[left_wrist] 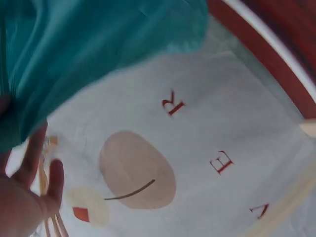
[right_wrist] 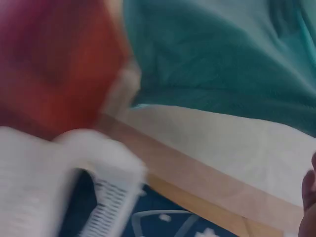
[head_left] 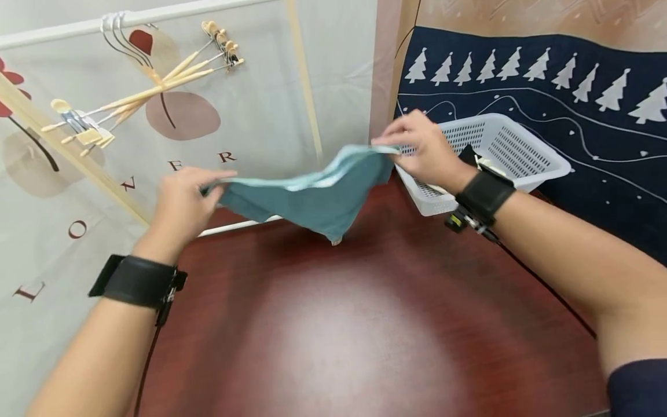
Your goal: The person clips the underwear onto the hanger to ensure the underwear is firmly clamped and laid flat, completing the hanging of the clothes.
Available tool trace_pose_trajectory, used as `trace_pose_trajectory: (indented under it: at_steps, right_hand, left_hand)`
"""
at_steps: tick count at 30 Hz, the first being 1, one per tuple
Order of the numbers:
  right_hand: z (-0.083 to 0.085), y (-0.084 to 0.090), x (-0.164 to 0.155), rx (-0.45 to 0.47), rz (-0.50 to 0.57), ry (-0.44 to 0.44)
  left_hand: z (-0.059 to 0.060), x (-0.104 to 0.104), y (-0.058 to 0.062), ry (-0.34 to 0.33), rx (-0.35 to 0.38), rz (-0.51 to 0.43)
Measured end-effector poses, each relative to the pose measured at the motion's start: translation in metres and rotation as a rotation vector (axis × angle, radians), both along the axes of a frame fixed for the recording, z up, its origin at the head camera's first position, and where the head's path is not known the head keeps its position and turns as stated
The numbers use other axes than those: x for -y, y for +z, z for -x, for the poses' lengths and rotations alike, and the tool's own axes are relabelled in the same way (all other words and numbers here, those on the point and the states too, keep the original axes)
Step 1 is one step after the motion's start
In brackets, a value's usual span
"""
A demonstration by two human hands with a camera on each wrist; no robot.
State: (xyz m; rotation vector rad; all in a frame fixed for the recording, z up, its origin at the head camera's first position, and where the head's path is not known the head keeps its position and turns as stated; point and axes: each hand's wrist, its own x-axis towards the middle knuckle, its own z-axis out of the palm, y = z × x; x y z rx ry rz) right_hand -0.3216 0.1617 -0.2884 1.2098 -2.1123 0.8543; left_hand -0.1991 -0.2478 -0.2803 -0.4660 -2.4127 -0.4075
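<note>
Right now the teal cloth (head_left: 312, 194) hangs stretched across the middle of the frame above the red-brown table (head_left: 339, 336), its long axis running left to right. The left hand (head_left: 182, 202) pinches its left end, the right hand (head_left: 422, 150) pinches its right end, beside the white basket (head_left: 521, 156).

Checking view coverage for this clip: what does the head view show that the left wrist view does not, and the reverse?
Only the head view shows both hands, left hand and right hand, pinching opposite ends of the teal cloth garment above the dark red wooden table, plus the white perforated plastic basket and the wooden clip hangers.

Only the left wrist view shows the garment's underside close up.

Both show the garment, the left hand and the pale printed lettered fabric backdrop.
</note>
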Motion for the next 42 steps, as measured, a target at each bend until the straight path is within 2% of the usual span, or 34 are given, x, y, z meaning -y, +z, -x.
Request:
trace_pose_trajectory:
  at_steps: [1,3,5,7,9,11,16,20,23,26,29,32,33,35,38,42]
  right_hand:
    - [-0.005,-0.008,-0.006,-0.032,-0.044,0.048]
    - [-0.017,-0.024,-0.018,-0.026,-0.138,0.125]
    - [-0.03,-0.041,-0.028,0.002,-0.236,0.185]
    - [-0.043,-0.056,-0.034,0.036,-0.342,0.239]
    - [-0.054,-0.071,-0.037,0.055,-0.457,0.289]
    - [-0.064,-0.087,-0.039,0.062,-0.567,0.324]
    - [-0.081,-0.115,-0.038,0.08,-0.743,0.344]
    - [-0.09,-0.123,-0.036,0.186,-0.829,0.339]
    - [-0.094,-0.118,-0.031,0.321,-0.866,0.327]
    - [-0.086,-0.11,-0.018,0.404,-0.839,0.268]
    - [-0.063,-0.106,0.003,0.399,-0.733,0.157]
    - [-0.033,-0.111,0.023,0.41,-0.668,-0.019]
    - [-0.024,-0.115,0.029,0.429,-0.663,-0.064]
    - [-0.01,-0.122,0.037,0.486,-0.684,-0.133]
    - [0.003,-0.133,0.043,0.541,-0.74,-0.161]
    - [0.01,-0.142,0.046,0.589,-0.744,-0.139]
  left_hand:
    - [-0.005,0.001,-0.004,-0.068,-0.005,0.059]
    - [-0.017,0.0,-0.016,-0.207,0.037,0.145]
    - [-0.031,-0.002,-0.03,-0.31,0.134,0.197]
    - [-0.043,-0.007,-0.046,-0.353,0.253,0.245]
    - [-0.054,-0.013,-0.062,-0.368,0.374,0.282]
    - [-0.062,-0.02,-0.076,-0.377,0.461,0.321]
    - [-0.074,-0.036,-0.102,-0.398,0.603,0.348]
    - [-0.08,-0.044,-0.114,-0.409,0.739,0.323]
    - [-0.082,-0.048,-0.118,-0.389,0.879,0.272]
    - [-0.075,-0.049,-0.119,-0.337,0.968,0.21]
    - [-0.057,-0.049,-0.121,-0.241,0.899,0.188]
    - [-0.032,-0.052,-0.126,-0.088,0.81,0.17]
    - [-0.022,-0.053,-0.129,-0.045,0.8,0.161]
    - [-0.005,-0.057,-0.137,0.023,0.825,0.146]
    - [0.014,-0.06,-0.149,0.059,0.87,0.152]
    - [0.029,-0.058,-0.156,0.062,0.914,0.154]
